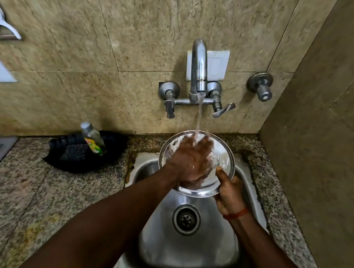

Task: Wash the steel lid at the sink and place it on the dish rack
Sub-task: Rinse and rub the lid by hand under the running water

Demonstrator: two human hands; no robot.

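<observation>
The round steel lid is held tilted over the steel sink, under the tap's running stream. My right hand grips its lower right rim, thumb on the inner face. My left hand lies flat across the lid's wet, foamy inner surface with fingers spread, and water falls on its back. The tap is mounted on the wall above. No dish rack is in view.
A black tray on the granite counter left of the sink holds a dish-soap bottle and a dark scrubber. A tiled side wall closes in at the right. A separate valve sticks out of the back wall.
</observation>
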